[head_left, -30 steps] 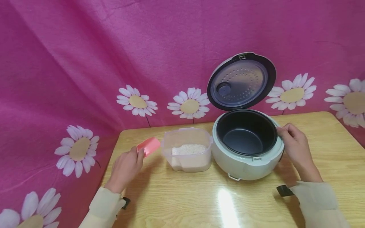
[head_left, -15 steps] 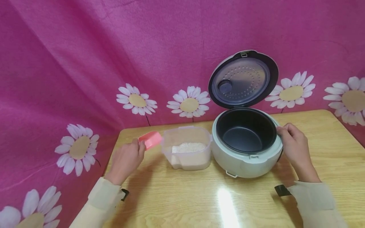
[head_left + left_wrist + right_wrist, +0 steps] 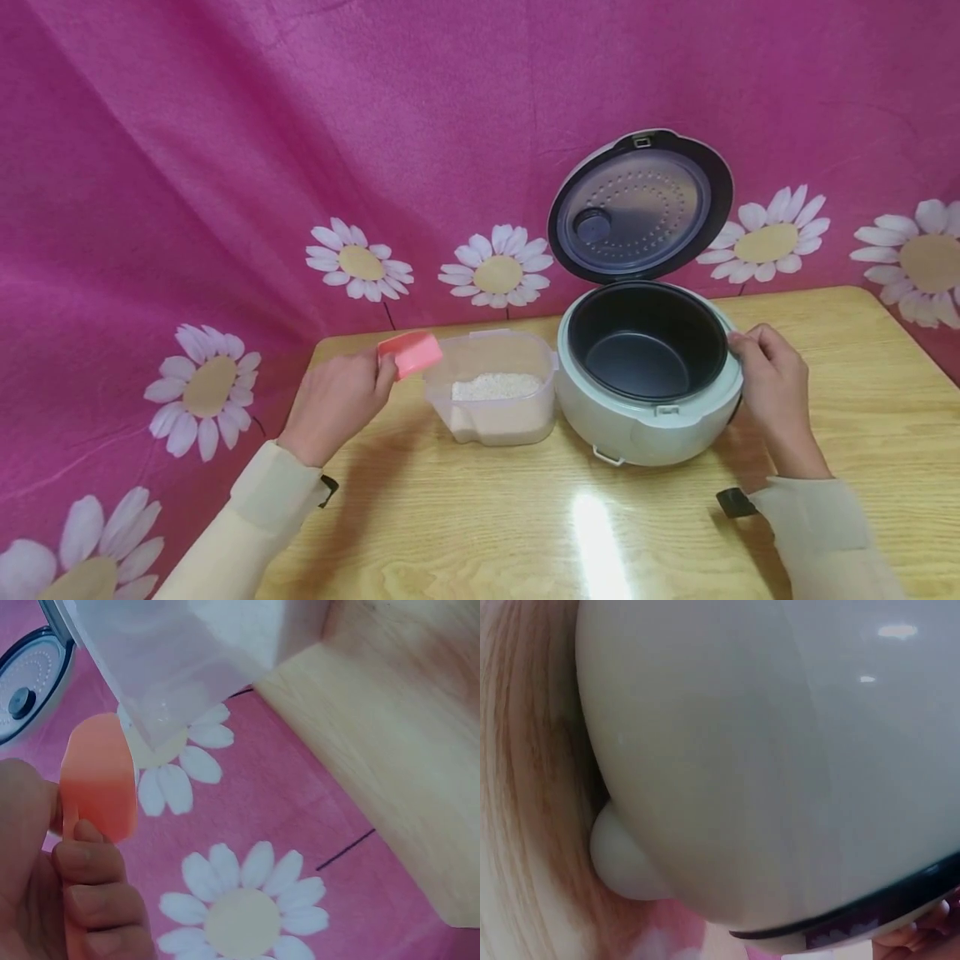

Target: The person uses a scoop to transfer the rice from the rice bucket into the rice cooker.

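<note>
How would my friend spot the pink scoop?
Find the rice cooker with its lid up, then the see-through tub beside it. By the tub's left end, the left hand grips the scoop. It's bright pink, unlike the pale tub and cooker.

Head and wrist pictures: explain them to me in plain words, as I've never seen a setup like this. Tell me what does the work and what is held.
There is no machine arm here, just a person's two bare hands. The wide picture comes from a camera on the head, looking forward and down; the two closer ones come from a camera on each wrist. On the wooden table stand a see-through container with white grains and, to its right, a pale cooker with its lid raised. The left hand grips a pink scoop near the container's left end. The right hand holds the cooker's right edge.
</note>
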Demonstrator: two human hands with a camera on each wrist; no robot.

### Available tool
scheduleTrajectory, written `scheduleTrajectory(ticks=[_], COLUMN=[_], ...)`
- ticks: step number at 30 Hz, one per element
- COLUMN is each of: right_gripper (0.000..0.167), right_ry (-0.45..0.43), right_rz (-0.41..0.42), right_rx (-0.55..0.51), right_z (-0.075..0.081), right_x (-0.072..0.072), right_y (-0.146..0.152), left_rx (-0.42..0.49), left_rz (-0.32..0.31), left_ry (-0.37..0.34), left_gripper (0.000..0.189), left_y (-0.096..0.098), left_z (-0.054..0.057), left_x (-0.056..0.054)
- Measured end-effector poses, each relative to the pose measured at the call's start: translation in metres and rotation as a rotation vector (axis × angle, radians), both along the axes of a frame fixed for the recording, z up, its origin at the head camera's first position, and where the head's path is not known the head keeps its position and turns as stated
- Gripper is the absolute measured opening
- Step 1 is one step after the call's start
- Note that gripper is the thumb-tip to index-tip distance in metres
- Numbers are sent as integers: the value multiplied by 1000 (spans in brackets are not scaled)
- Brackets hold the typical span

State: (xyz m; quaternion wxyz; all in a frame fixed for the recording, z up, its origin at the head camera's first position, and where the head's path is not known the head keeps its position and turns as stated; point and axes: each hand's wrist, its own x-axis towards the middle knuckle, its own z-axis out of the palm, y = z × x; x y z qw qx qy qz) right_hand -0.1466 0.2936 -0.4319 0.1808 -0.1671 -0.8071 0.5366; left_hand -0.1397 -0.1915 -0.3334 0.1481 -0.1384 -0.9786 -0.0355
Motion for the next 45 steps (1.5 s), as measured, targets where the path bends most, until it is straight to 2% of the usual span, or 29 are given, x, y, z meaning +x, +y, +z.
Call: scheduleTrajectory(ticks=[9,15,21,26,31,36,42,45], right_gripper=[36,35,36,35,36,35,35,36], right_ry=[-5,-16,-12,1,-12,2,9,11], right_rz=[-15,-15,-20,-26,-32,-44,-50,-55], right_rx=[-24,-38,-38,-54,-53,-67,-61,-41], right_z=[0,1,1,2,2,2,1,0], right_x=[1,0,1,0,1,0,-1,-1], right_y=[0,-2,-3,-3,-3,-3,-5,-4], left_rx=[-63,-117,-224,-312,-380,-421,-554,-573], left_rz=[-96,-151,-162,-164,-167,-176,-170,-164], left_ry=[-81,-161,-287,-342,-388,-458,-467,-455], left_gripper=[39,40,39,33,35,37,31,25], left_y=[23,37,55,64,69,77,87,93], left_z=[11,13,13,16,20,17,9,6], left_x=[-20,-31,-35,-38,-44,-51,-52,-51])
